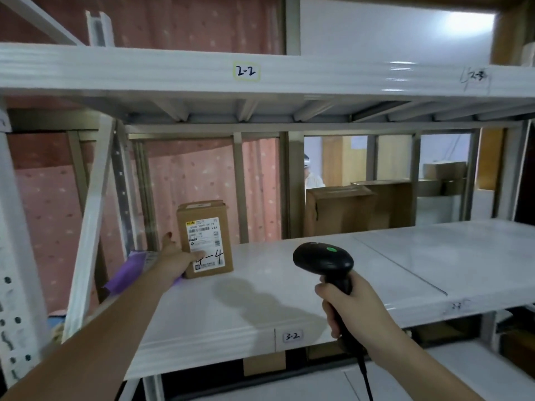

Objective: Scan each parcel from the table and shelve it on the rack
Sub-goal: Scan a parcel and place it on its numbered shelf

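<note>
A small brown cardboard parcel point(206, 238) stands upright on the white rack shelf point(260, 302) marked 3-2, its white label and a handwritten "4" facing me. My left hand point(176, 257) reaches to the parcel's left side, the thumb lying on the label and the fingers behind its left edge. A purple flat package point(127, 272) lies just left of the parcel, under my wrist. My right hand point(351, 308) grips the handle of a black barcode scanner point(324, 260), held upright in front of the shelf, to the right of the parcel, a green light on its head.
The shelf above carries a tag 2-2 point(246, 71). White rack uprights point(92, 215) stand at the left. Behind the rack, larger brown cartons point(356, 209) and a person in white point(311, 178) show through. The scanner's cable point(366, 377) hangs down below my right hand.
</note>
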